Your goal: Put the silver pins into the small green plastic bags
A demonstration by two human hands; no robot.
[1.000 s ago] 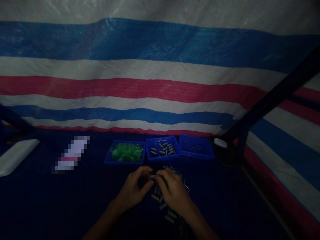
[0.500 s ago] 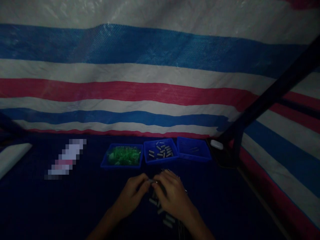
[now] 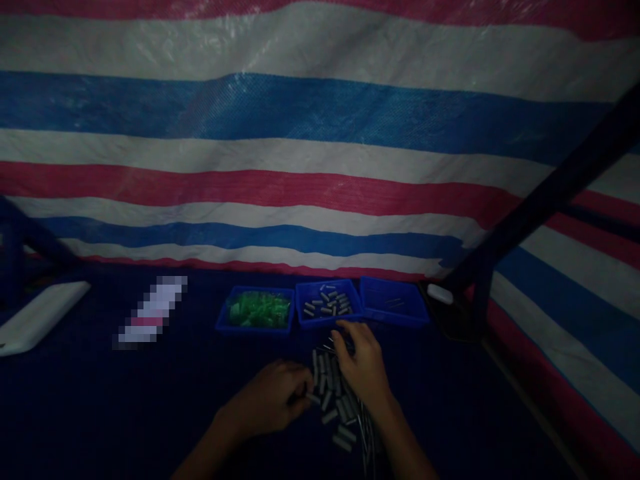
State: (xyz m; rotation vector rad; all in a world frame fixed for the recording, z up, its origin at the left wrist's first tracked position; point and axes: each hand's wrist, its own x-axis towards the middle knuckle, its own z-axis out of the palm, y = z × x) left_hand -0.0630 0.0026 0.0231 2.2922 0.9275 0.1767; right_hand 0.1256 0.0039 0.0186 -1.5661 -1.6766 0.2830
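Observation:
My left hand (image 3: pixel 273 398) is closed in a pinch on a small grey cylinder (image 3: pixel 314 399) beside its fingertips. My right hand (image 3: pixel 363 360) is over the far right side of a pile of small grey cylinders (image 3: pixel 327 380), its thumb and fingers apart and its fingertips near the front of the middle blue tray (image 3: pixel 327 323). Long thin metal rods (image 3: pixel 367 440) lie along the right of the pile and run partly beneath this hand. In the dim light the cylinders' exact kind is unclear.
The left blue tray (image 3: pixel 255 329) holds green, clear-looking pieces; the middle one holds grey cylinders. A few thin pins lie in the right blue tray (image 3: pixel 395 313). Further off are a white case (image 3: pixel 440 294), a white slab (image 3: pixel 43 317) and a striped tarp wall (image 3: pixel 280 190).
My hands, earlier together around a small piece, have separated. The left moved slightly down and keeps a small cylinder; the right moved up and right, uncovering the pile. The view shifted slightly.

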